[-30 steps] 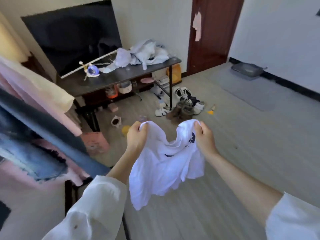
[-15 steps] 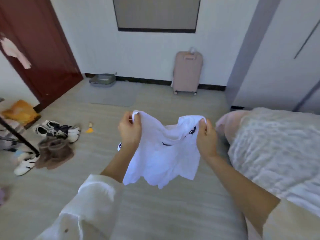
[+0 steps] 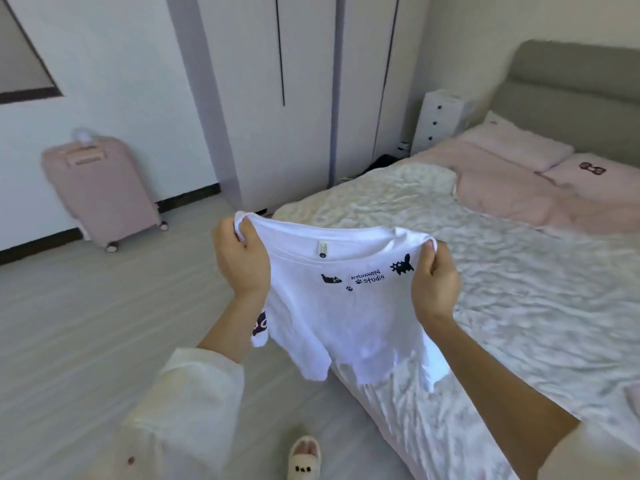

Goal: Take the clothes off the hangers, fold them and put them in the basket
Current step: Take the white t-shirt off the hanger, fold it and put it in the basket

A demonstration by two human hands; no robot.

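T-shirt [image 3: 346, 317], white, is held up in mid-air in front of me, spread between both hands at the shoulder line. Its collar edge runs level from one hand to the other, with a small label at the neckline. Small black cat figures, a paw print and the words "Robinhood Studio" are printed below the collar. The lower hem hangs free and crumpled above the near corner of the bed [image 3: 502, 306]; I cannot tell whether the hem touches the cover.

Left hand [image 3: 242, 261]: grip clenched on the left shoulder of the garment, fabric bunched over the knuckles. Right hand [image 3: 433, 282]: grip clenched on the right shoulder, fabric pinched between thumb and fingers. Both forearms are bare, with pale sleeves pushed back toward the elbows.

Surface: the bed carries a white, wrinkled cover over most of its area. Pink bedding [image 3: 502, 188] and two pink pillows lie at the far end, against a padded grey-green headboard [image 3: 571, 77].

Room: a white drawer unit [image 3: 440, 119] with dark knobs stands beside the head of the bed. A tall white wardrobe [image 3: 294, 98] with dark vertical door gaps fills the far wall. A pink suitcase [image 3: 100, 188] on wheels stands upright against the white wall, left of the wardrobe. The floor [image 3: 86, 323] is pale grey plank. One slipper [image 3: 304, 459] with a face pattern shows at the bottom edge, just beside the bed.
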